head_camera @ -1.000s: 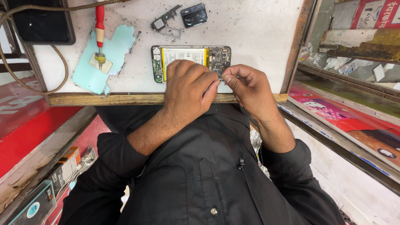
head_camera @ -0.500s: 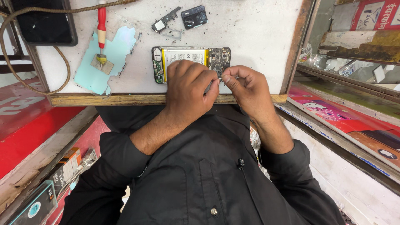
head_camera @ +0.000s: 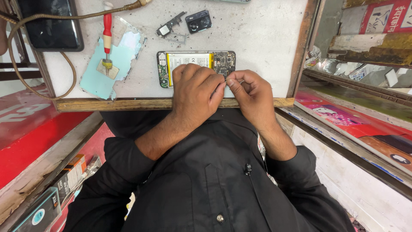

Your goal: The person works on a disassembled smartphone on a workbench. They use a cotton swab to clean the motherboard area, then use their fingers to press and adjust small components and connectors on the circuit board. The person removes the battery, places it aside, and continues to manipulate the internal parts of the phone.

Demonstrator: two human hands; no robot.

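At the near edge of the worktop, middle: both hands meet over the opened phone.

Left hand (head_camera: 195,92): curled, knuckles up, fingers pressed down on the near side of the opened phone (head_camera: 195,64); it covers the lower half of the handset and appears to steady it.

Right hand (head_camera: 251,92): thumb and forefinger pinched together on something very small and thin, held at the tips just beside the left forefinger; it is too small to tell whether this is a screw, a pin or a fine tool.

Opened phone: lies flat, back off, long side parallel to the near edge, just inside it; pale battery (head_camera: 189,60) in the middle, dark circuit board (head_camera: 223,62) at its right end, green board at the left end.

Advice on the step: keep the holding hand firm so the handset cannot slide on the worktop (head_camera: 266,34); keep the pinch low and close to the board, as a dropped piece would be hard to find among the dark specks on the surface.

Back cover (head_camera: 109,64): pale blue, toward the left edge, with a red-handled screwdriver (head_camera: 107,38) lying across it.

Loose parts (head_camera: 189,23): a camera module and a small bracket, toward the far edge, well apart from the hands.

Dark tablet-like slab (head_camera: 49,23): far left corner, with a braided cable (head_camera: 25,64) looping beside it.
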